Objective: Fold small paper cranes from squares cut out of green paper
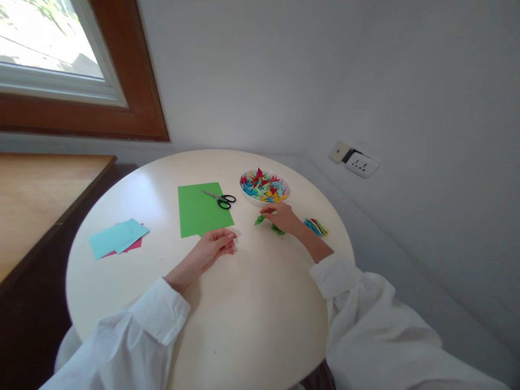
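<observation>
The right hand (280, 215), fingers bent, partly hides small, pointed pieces of folded bright-green paper (259, 220), at two o'clock from the half-open, empty left hand (217, 242); whether the right grips one, I cannot tell.

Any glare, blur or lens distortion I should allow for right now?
Head view: the window is largely washed out; head view: a pale glare patch lies on the far left of the table; head view: the sleeves look stretched toward the lower corners; head view: the green pieces by the right hand look soft, fine folds unreadable.
</observation>
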### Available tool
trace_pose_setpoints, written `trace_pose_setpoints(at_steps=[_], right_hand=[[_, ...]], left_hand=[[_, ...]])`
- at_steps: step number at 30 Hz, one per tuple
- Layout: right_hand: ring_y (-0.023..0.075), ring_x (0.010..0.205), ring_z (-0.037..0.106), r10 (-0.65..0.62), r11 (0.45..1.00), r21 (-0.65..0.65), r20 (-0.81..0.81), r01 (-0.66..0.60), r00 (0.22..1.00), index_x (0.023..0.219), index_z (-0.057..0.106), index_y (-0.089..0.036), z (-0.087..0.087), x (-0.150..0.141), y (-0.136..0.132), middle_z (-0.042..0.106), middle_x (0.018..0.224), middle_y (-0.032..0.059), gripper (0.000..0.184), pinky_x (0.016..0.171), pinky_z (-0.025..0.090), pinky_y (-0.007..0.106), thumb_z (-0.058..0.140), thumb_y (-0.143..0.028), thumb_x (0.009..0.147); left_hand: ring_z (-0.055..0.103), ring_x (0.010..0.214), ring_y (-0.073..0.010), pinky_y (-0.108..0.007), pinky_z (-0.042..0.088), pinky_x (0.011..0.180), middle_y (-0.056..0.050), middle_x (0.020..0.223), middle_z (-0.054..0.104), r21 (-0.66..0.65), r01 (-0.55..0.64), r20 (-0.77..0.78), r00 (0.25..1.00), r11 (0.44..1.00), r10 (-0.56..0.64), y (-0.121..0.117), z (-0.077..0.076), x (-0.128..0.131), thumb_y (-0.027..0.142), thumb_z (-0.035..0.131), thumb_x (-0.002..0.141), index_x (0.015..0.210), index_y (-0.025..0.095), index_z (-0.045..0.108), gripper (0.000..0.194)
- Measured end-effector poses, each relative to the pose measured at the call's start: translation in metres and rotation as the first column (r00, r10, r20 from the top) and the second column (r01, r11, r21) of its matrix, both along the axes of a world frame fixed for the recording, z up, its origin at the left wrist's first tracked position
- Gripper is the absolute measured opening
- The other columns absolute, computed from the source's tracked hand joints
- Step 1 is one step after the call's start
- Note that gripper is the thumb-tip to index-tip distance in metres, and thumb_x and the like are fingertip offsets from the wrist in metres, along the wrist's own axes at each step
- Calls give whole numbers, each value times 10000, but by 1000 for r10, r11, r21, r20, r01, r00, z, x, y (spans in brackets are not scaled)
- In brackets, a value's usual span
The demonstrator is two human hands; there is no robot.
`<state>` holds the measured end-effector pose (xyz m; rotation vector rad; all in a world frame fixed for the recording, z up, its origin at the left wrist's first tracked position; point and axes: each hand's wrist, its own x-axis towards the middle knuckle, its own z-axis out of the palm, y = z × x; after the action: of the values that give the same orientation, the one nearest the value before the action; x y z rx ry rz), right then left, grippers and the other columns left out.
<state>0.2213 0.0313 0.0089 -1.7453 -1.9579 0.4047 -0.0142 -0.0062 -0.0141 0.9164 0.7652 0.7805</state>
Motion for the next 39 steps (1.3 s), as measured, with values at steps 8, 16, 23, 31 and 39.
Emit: trace_pose_setpoints(at_steps=[8,16,23,31,39], right_hand=[[238,815,661,-49,999,-11,75,50,996,768,706,-229,-5,3,3,733,808,41,142,916,372,504,608,-138,721],[256,1071,576,-88,990,119,99,76,991,941,674,-190,15,13,-20,671,1092,100,211,958,356,462,520,-178,799],[255,1068,558,-14,950,310,155,-35,988,1009,638,-174,29,22,-70,643,1101,122,246,920,397,444,460,-229,850],[308,1386,174,301,935,68,371,-349,878,1405,313,-181,7,-5,-122,232,1498,153,657,1085,204,514,459,-503,852],[289,1407,45,482,876,-175,365,-450,796,1447,189,-175,2,-31,-131,119,1522,150,738,1124,67,499,320,-607,863]], left_hand=[[547,569,-78,-227,476,586,-28,735,623,-34,-12,12,1000,999,12,-1,4,-2,231,749,606,721,123,629,198],[530,483,-81,-230,449,548,34,540,541,197,-178,-73,978,964,196,-6,14,0,352,747,594,613,142,544,293],[566,552,-144,-256,440,564,-11,548,600,601,-172,-295,860,780,416,-17,20,-14,415,661,677,587,168,546,287],[254,1358,-308,-515,180,1091,-136,1468,315,733,609,-678,625,301,386,-46,27,-41,471,439,856,1396,208,321,612],[106,1397,-316,-562,71,1093,-120,1527,102,537,827,-788,418,170,452,-56,13,-52,554,348,869,1450,253,122,693]])
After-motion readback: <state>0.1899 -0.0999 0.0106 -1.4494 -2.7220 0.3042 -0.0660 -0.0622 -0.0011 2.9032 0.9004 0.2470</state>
